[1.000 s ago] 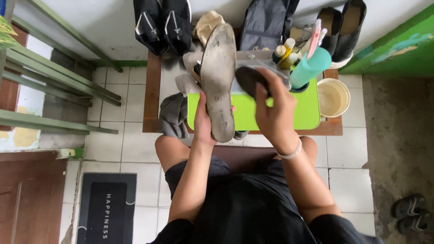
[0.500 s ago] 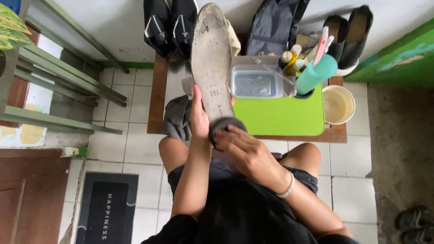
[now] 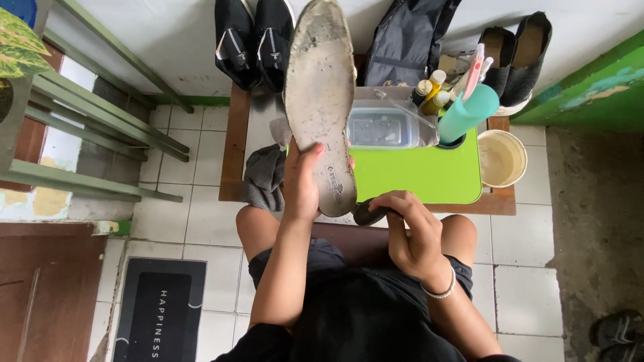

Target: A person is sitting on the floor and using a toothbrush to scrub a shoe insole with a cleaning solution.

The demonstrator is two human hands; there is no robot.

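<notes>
The left hand [image 3: 303, 179] is clasped round the heel end of a worn, dirty insole [image 3: 322, 100], which is held upright above the table [image 3: 235, 134]. The right hand [image 3: 409, 228] is closed on a small dark brush [image 3: 367, 214] just below it. The insole is judged light, thin and bendable, best gripped at the narrow heel. Beyond lie a green mat [image 3: 416, 174], a clear tub [image 3: 379, 127], a grey cloth [image 3: 263, 177] and a white tiled floor [image 3: 188, 161]

- Soft, even daylight; bright, with no harsh glare.
- Shadows are faint, gathering under the tabletop [image 3: 500, 201] and between the knees.
- Focus is sharp throughout, without motion blur.
- Wide-angle distortion bends the green railings [image 3: 100, 127] at the left edge.
</notes>
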